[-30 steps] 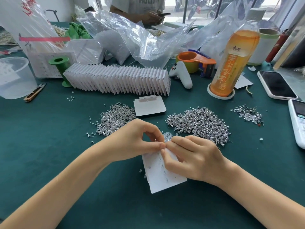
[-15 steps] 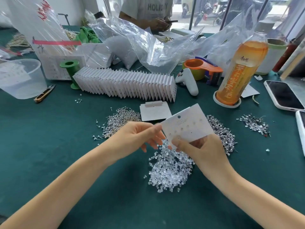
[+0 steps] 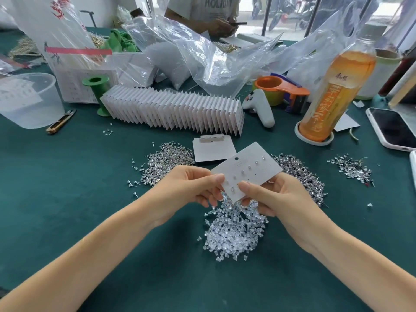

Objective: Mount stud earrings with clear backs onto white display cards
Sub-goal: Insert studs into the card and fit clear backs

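Head view looks down on my two hands raised over the green desk [image 3: 67, 188]. Between them I hold a white display card [image 3: 249, 170], tilted, its hang hole toward eleven o'clock and a few stud earrings already seated in it. My left hand [image 3: 186, 188] pinches the card's near-left corner, thumb on its face and the other fingers curled behind. My right hand [image 3: 276, 197] grips the lower edge, thumb pressed on the face beside the bottom studs, fingers curled under the card.

Directly below the card, at six o'clock, lies a heap of clear backs [image 3: 234, 233]. A pile of loose silver studs [image 3: 166, 161] sits at ten o'clock from the card, and a second pile [image 3: 304, 174] at three o'clock, partly hidden by my right hand. A blank card [image 3: 212, 149] lies flat at twelve o'clock, just beyond the held one. Farther back runs a fanned row of finished cards [image 3: 175, 109]. An orange drink bottle [image 3: 333, 95] stands at two o'clock, with a smartphone [image 3: 391, 128] to its right.
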